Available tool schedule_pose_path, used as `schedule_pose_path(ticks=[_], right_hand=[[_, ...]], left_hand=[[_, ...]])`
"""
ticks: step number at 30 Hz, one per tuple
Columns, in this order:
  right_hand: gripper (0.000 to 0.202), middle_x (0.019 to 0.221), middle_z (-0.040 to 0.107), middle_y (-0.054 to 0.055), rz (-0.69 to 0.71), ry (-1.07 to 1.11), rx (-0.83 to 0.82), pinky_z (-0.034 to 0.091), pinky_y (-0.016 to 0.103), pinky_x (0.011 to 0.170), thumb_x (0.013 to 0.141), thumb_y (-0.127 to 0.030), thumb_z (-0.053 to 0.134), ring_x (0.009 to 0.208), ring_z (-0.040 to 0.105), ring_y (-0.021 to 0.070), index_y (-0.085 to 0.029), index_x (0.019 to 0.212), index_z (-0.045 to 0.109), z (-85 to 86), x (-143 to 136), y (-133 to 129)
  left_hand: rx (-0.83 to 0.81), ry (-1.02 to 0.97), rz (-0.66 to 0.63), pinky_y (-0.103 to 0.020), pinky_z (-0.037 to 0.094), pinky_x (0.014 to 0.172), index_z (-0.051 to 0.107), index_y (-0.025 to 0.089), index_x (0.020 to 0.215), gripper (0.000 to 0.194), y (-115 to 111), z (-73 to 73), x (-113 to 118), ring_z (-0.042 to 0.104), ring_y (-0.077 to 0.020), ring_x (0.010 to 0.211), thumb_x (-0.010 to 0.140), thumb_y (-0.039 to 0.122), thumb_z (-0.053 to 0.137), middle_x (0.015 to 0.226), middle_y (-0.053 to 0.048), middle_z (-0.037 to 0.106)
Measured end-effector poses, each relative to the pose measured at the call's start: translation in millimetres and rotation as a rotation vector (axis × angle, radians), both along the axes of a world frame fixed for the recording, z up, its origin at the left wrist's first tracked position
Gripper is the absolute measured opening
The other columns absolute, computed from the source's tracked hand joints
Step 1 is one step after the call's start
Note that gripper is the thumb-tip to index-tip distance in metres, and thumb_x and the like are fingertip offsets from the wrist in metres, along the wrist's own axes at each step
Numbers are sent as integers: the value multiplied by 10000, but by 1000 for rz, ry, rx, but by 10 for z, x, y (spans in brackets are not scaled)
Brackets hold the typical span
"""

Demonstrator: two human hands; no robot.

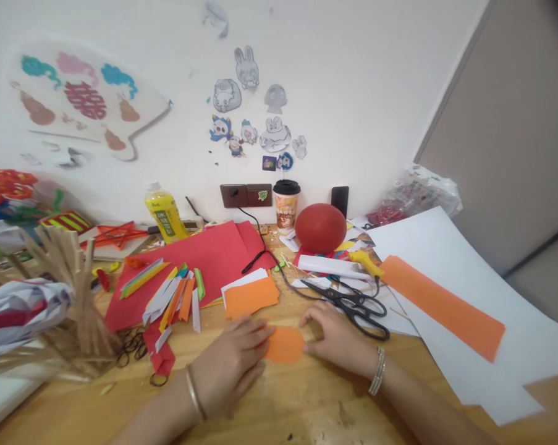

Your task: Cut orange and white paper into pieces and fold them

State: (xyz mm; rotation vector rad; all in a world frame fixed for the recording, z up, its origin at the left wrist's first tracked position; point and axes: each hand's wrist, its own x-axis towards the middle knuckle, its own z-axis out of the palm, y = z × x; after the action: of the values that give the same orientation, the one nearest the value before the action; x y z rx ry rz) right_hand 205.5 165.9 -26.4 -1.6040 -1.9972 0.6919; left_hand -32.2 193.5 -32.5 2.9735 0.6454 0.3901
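Note:
A small orange paper piece [284, 345] lies on the wooden table between my two hands. My left hand [235, 361], with a bangle at the wrist, rests palm down, its fingertips on the paper's left edge. My right hand [332, 340], wearing a bracelet, is curled at the paper's right edge, with thumb and index finger touching or very near it; whether they pinch it is unclear. Just beyond lies a stack of orange and white paper pieces [252, 296]. Black scissors [353, 304] lie beside my right hand, blades pointing left.
Red sheets [214, 250] and folded paper strips [177, 296] lie at left, near wooden sticks [81, 290]. At the back stand a yellow bottle [166, 213], a cup [287, 207] and a red balloon [321, 228]. White sheets [473, 309] and an orange strip [443, 307] cover the right.

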Motion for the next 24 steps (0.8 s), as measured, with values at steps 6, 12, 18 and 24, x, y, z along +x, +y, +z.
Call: schedule_pose_path(ticks=[6,12,18,24], right_hand=[[146,842,558,28,-142,-15,98,384,340,779,683,-137,631,858,480,210,-189,795,554,-97,22,76],[173,735,584,-6,23,89,114,406,269,663,730,-137,584,727,527,165,-199,891,595,-59,40,31],[172,643,600,-31,531,90,140,418,231,658,674,-90,586,646,533,127,-200,789,649,19,-8,-79],[89,680,615,-18,556,12,307,388,266,712,680,-116,651,678,526,128,-192,728,656,-73,-72,-52]], left_hand=[[-130,-75,-175,-353,470,858,595,194,1053,389,-167,196,96,564,-215,989,738,35,432,1167,-95,620],[-145,-158,-201,-303,495,775,592,190,1043,351,-108,73,125,576,-198,914,796,21,408,1120,-102,645],[-173,-241,-159,-238,481,709,614,183,892,217,-104,60,141,582,-156,806,892,138,402,923,-68,671],[-44,-169,-142,-268,442,686,617,182,904,219,-146,151,164,542,-162,754,897,144,401,825,-52,653]])
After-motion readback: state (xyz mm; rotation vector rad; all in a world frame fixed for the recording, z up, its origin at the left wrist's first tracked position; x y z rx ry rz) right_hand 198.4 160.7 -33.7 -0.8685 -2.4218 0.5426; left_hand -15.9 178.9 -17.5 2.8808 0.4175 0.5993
